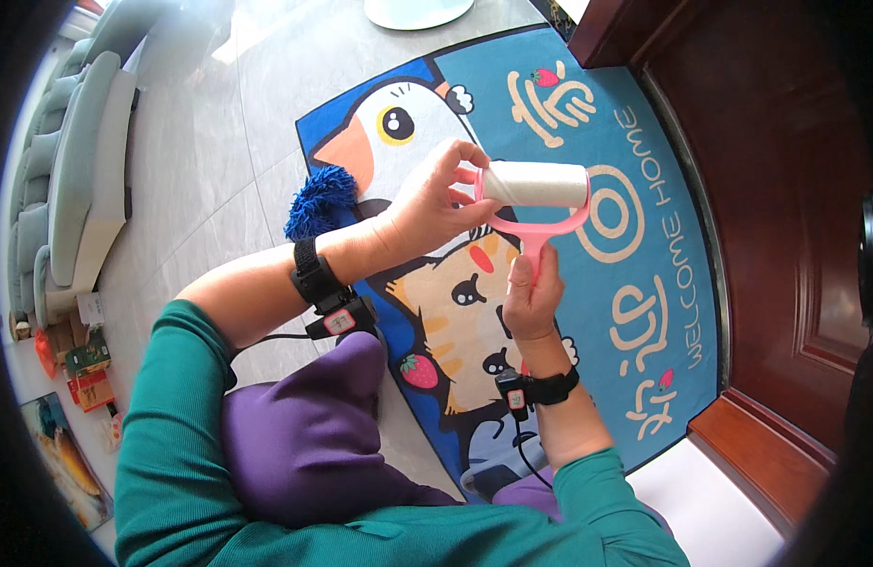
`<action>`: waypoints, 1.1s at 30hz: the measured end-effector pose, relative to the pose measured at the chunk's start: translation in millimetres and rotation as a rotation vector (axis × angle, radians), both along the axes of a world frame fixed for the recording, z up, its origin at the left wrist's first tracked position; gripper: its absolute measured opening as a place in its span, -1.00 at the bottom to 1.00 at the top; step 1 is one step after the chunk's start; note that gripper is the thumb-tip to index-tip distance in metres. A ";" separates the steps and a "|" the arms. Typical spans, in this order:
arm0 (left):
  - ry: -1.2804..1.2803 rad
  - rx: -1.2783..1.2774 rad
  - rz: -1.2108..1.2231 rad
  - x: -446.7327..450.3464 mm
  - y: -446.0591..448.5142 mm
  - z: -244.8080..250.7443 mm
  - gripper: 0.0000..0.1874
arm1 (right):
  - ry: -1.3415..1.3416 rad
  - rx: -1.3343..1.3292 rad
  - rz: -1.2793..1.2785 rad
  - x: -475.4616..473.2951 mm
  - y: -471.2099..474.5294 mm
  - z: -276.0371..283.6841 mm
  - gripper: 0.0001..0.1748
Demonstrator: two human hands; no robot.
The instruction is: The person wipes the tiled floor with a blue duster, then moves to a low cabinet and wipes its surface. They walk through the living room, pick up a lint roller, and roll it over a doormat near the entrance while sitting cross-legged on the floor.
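Note:
A lint roller with a pink frame and a white adhesive paper roll is held up above a printed doormat. My right hand is wrapped around its pink handle, which points down toward my body. My left hand grips the roll's left end with thumb and fingertips, near a slanted edge of the paper. Whether these fingers hold a loose paper edge or just the rim is too small to tell. Both wrists wear black straps with small devices and cables.
A dark red wooden door borders the mat on the right. The blue shaggy toe of a slipper is on the mat's left edge. A grey sofa, several boxes and a picture are at far left, beyond grey floor tiles.

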State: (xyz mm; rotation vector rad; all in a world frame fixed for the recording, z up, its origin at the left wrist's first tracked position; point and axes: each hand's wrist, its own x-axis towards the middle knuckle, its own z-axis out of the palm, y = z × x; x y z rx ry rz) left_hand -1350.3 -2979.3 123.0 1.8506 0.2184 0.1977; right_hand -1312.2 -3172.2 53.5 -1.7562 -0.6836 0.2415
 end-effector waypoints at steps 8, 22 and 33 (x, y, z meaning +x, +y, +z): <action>-0.186 0.107 0.058 -2.5 9.7 -3.7 -0.68 | -0.045 0.014 -0.039 -7.6 14.1 4.7 -0.63; -0.139 0.189 -0.017 -9.6 26.4 5.5 -0.75 | -0.201 -0.029 -0.017 -4.1 1.6 -3.5 -0.67; -0.104 0.404 0.018 -11.4 31.8 4.6 -0.92 | -0.230 -0.150 -0.029 -0.1 1.2 -9.5 -0.68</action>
